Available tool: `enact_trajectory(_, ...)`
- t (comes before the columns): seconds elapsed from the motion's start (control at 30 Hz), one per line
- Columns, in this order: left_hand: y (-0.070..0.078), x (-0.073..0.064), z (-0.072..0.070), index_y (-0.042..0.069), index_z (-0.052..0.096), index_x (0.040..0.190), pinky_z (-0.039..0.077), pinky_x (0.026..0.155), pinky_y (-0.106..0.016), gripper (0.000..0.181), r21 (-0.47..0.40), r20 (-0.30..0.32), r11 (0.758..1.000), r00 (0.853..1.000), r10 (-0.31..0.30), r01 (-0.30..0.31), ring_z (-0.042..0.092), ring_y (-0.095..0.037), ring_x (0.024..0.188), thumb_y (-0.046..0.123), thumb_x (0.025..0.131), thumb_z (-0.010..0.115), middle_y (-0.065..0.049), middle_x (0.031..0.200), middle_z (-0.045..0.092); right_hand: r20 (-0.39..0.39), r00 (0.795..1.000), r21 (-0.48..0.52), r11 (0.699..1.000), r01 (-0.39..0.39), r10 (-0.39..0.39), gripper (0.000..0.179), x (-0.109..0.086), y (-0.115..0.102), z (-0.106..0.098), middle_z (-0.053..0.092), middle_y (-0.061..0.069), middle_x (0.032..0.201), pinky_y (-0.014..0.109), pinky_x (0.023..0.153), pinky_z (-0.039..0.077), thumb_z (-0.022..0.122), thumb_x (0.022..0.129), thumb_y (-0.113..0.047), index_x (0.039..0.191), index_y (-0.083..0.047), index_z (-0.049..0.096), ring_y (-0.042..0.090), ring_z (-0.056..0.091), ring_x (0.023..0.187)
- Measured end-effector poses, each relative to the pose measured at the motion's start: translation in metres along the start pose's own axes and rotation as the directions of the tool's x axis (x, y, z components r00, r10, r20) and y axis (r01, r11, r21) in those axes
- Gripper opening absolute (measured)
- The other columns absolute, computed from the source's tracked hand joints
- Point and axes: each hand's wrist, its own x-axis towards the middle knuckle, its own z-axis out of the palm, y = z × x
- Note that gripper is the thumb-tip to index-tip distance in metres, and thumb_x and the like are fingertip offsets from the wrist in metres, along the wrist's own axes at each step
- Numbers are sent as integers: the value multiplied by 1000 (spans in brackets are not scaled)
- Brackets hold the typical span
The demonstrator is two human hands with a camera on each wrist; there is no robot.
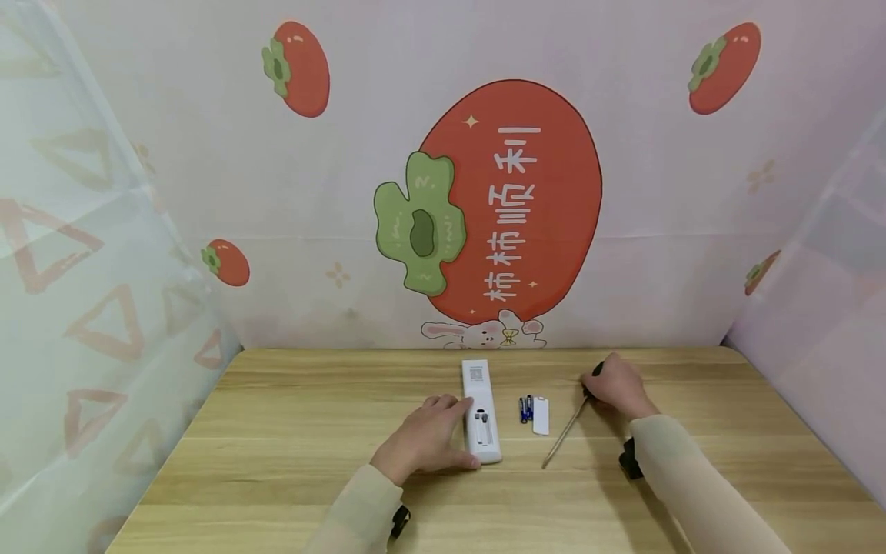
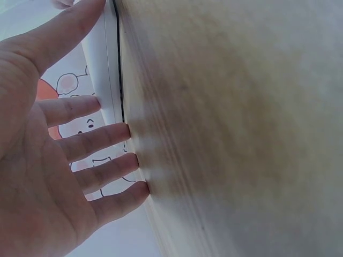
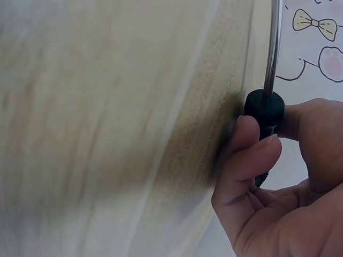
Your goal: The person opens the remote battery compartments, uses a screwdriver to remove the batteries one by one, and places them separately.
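A white remote control (image 1: 486, 394) lies face down on the table with its battery compartment (image 1: 483, 431) uncovered. Along its left side rests my left hand (image 1: 425, 437), thumb and index fingertip at the edge, the other fingers straight and spread in the left wrist view. To the right lie two small blue batteries (image 1: 527, 409) beside a white battery cover (image 1: 541, 416). My right hand (image 1: 617, 383) grips a screwdriver (image 3: 265, 110) by its black handle, which the fingers partly hide. Its metal shaft (image 1: 566, 432) slants down toward the lower left, the tip close over the table.
The wooden table (image 1: 311, 415) reaches back to a pale wall (image 1: 644, 277) printed with persimmons and a rabbit. Pale sheets (image 1: 138, 254) close off both sides. Black straps (image 1: 630, 459) sit around the wrists.
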Motion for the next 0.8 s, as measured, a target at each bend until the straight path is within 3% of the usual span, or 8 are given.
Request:
enact_trajectory(0.1, -1, 0, 1, 11, 48, 151, 45, 107, -49, 95, 2, -2, 1000, 1000, -1, 1, 49, -33, 132, 58, 76, 84, -12, 143, 53, -4, 1000, -12, 1000, 6, -6, 34, 0, -2, 2, 52, 1, 44, 29, 51, 42, 61, 93, -20, 66, 1, 57, 15, 52, 41)
enact_trajectory(0.2, -2, 0, 1, 11, 49, 151, 45, 107, -49, 96, 3, -4, 1000, 1000, -2, 2, 49, -33, 132, 58, 76, 84, -12, 143, 54, 0, 1000, -9, 1000, -5, 5, 35, 0, -3, 3, 53, 1, 45, 29, 50, 41, 60, 95, -20, 65, -1, 57, 15, 52, 40)
enact_trajectory(0.33, -2, 2, 2, 11, 48, 151, 45, 107, -48, 97, 6, -1, 1000, 1000, -5, 5, 49, -33, 131, 59, 75, 84, -12, 143, 54, 7, 1000, -1, 1000, -29, 29, 32, -1, -5, 1, 58, 8, 57, 32, 53, 45, 61, 96, -22, 89, 7, 49, 19, 56, 47)
enact_trajectory(0.5, -3, 1, 1, 10, 48, 151, 45, 107, -48, 97, 8, -4, 1000, 1000, 2, -2, 49, -33, 131, 59, 76, 84, -12, 143, 54, 6, 1000, -28, 999, -31, 31, 49, -4, -7, -3, 56, 20, 79, 41, 64, 50, 62, 97, -27, 109, 16, 43, 31, 58, 69)
enact_trajectory(0.7, -2, -1, 0, 10, 49, 151, 45, 107, -49, 96, 4, -7, 1000, 1000, 2, -2, 49, -33, 132, 58, 75, 84, -12, 143, 54, -23, 998, -71, 996, 54, -56, 70, -15, -13, -5, 60, 39, 101, 50, 70, 54, 61, 99, -29, 131, 26, 32, 39, 61, 81)
enact_trajectory(0.8, -2, -1, 0, 11, 49, 151, 45, 106, -49, 96, 7, -5, 1000, 1000, -1, 1, 49, -34, 132, 59, 75, 84, -12, 143, 54, -68, 991, -101, 989, 108, -115, 73, -23, -20, -4, 63, 39, 102, 51, 67, 56, 61, 100, -31, 138, 24, 31, 38, 64, 80)
